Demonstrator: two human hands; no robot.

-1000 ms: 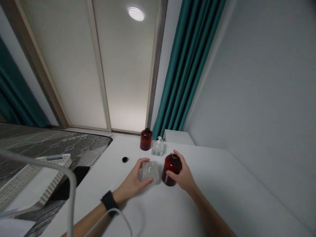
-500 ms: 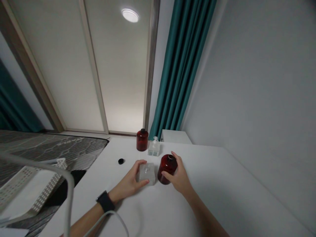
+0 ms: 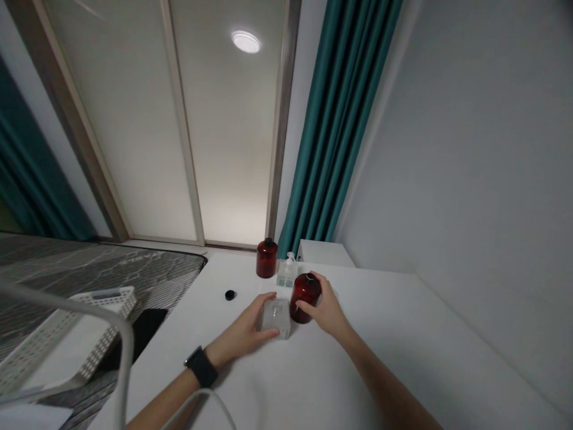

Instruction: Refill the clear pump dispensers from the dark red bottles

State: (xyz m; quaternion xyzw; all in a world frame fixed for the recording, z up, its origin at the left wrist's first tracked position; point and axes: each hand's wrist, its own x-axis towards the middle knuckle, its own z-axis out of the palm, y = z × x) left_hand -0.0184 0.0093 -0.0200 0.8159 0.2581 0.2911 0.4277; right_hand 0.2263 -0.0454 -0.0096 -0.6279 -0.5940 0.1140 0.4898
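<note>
A clear square bottle (image 3: 275, 318) is clasped by the left hand (image 3: 242, 334), a dark red bottle (image 3: 302, 292) by the right hand (image 3: 326, 307), both grips closed, seemingly for steadying upright on the desk (image 3: 380, 334).

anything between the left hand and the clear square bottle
Nothing visible: the left hand is already on the clear square bottle. Right beside that bottle, on the far side from the left hand, stands the red bottle, under the right hand.
</note>
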